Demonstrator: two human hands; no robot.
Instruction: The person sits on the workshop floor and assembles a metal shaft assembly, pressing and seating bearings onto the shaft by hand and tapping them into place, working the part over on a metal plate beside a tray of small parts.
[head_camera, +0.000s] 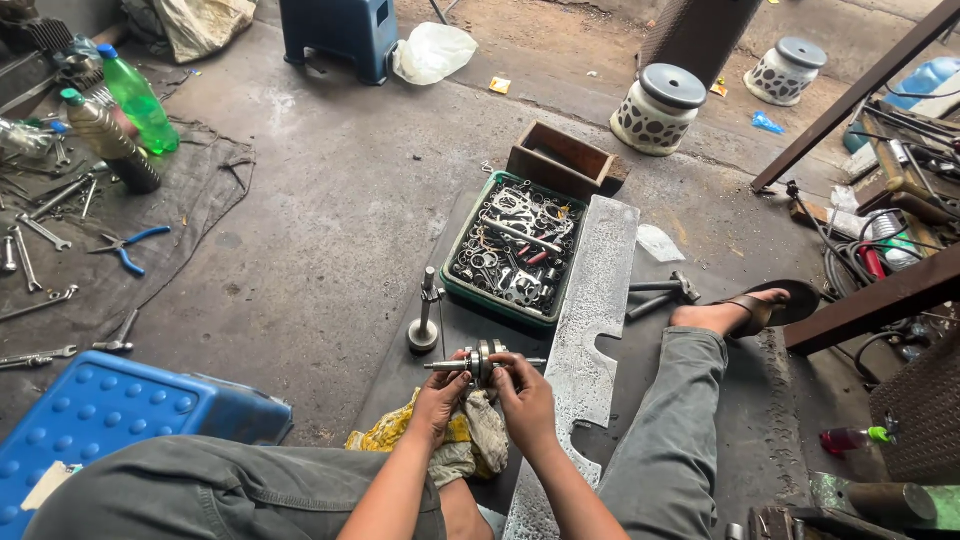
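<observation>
Head view shows you the crankshaft (483, 362) lying level, its shaft running left to right, clamped between your left hand (440, 397) and right hand (522, 395), both equally close. Beneath sits a rag (470, 440); just beyond stand an upright shaft (426, 315) and a green parts tray (512, 253), with a metal plate (590, 300) at right.

Green tray (452, 290), blue stool (95, 415)

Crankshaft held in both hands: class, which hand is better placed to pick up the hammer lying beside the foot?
Right, probably. The right hand grips the crankshaft on the side toward the hammer; the left hand is farther off.
</observation>
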